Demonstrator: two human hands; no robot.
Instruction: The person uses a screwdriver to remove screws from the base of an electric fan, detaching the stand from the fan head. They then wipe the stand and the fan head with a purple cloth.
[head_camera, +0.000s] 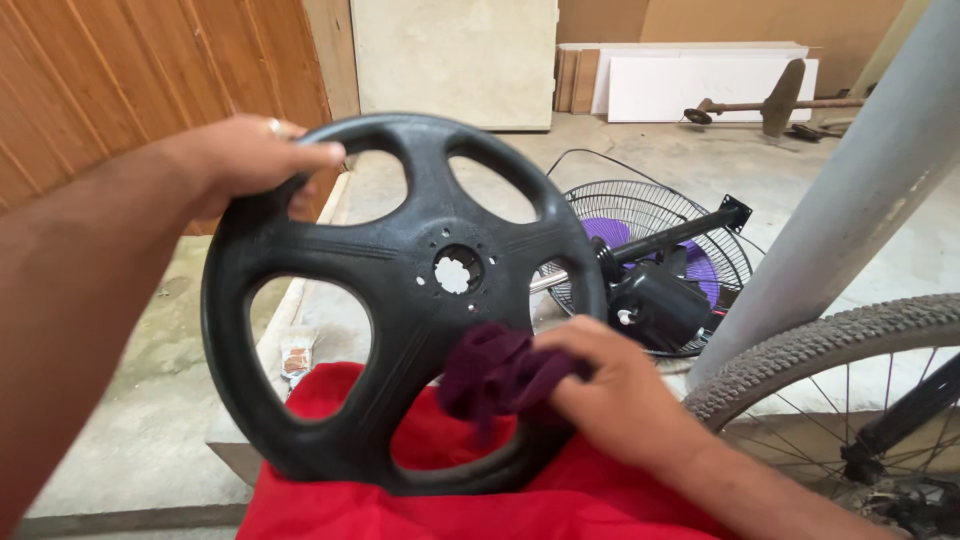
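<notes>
Here, centre frame | left hand grips rim of black spoked fan base, propped on red cloth | right hand closed on dark purple rag, pressing lower spoke | wiping under way, likely; next wants base turned.

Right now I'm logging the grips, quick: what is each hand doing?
Left hand: closed on the rim of the black round fan base.
Right hand: closed on a dark purple cloth, pressed against the base.
</notes>
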